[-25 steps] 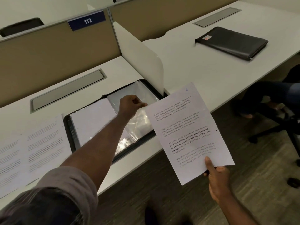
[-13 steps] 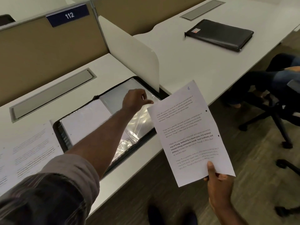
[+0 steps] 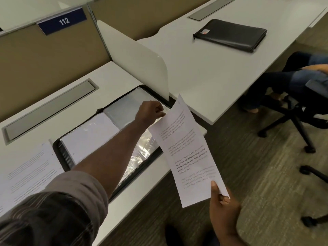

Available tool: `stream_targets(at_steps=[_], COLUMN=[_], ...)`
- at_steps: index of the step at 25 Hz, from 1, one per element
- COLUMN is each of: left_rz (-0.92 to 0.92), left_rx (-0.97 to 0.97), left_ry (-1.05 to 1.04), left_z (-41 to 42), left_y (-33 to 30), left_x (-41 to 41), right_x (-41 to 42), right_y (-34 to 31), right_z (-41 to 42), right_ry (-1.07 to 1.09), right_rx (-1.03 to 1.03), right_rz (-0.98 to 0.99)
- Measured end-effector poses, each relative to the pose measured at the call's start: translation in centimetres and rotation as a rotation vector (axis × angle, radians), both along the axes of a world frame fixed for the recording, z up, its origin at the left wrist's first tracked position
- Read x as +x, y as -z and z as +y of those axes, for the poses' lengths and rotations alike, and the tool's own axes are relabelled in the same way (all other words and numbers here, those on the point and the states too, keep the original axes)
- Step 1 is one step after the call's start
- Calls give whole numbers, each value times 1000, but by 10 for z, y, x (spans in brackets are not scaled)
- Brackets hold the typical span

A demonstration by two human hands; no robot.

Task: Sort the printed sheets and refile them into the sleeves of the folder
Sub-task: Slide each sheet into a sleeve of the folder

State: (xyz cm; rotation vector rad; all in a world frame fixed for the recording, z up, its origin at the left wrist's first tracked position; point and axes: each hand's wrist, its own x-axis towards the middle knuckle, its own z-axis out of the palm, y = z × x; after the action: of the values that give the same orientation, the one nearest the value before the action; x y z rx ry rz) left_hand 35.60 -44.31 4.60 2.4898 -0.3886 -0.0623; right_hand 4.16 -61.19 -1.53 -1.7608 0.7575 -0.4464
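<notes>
Progress: we judge the refiling partly done; the open folder (image 3: 60,150) shows a white page in a left sleeve, and loose printed sheets (image 3: 26,173) lie at its 9 o'clock.
Remaining: the printed sheet (image 3: 188,153) in hand, at the folder's 3 o'clock off the desk (image 3: 204,71) edge, is not yet sleeved.
Right hand (image 3: 223,208): thumb clamped on the sheet's bottom corner.
Left hand (image 3: 150,110): fingers curled together at the clear sleeve (image 3: 142,148) top edge; we cannot tell whether they pinch it.
</notes>
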Motion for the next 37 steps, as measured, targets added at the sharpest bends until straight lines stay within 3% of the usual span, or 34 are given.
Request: stream_targets(at_steps=[6,17,24,30,37], left_rz=[59,-90,-44,-38,6], left_rx=[-112,297,366,178,-72], left_ry=[123,432,455,328,77], left_z=[9,16,17,9,3], left_y=[6,21,16,4,5], left_x=[-6,5,9,4,-14], right_x=[-3,-3,-5,-4,-10], right_y=[8,2,2,-1,5], right_z=[-7,-15,-3,21,42], right_ry=[146,137,68,-53,-106], right_rx=[66,78,35,-66,61], right_rz=[7,-40,-35,-48,29])
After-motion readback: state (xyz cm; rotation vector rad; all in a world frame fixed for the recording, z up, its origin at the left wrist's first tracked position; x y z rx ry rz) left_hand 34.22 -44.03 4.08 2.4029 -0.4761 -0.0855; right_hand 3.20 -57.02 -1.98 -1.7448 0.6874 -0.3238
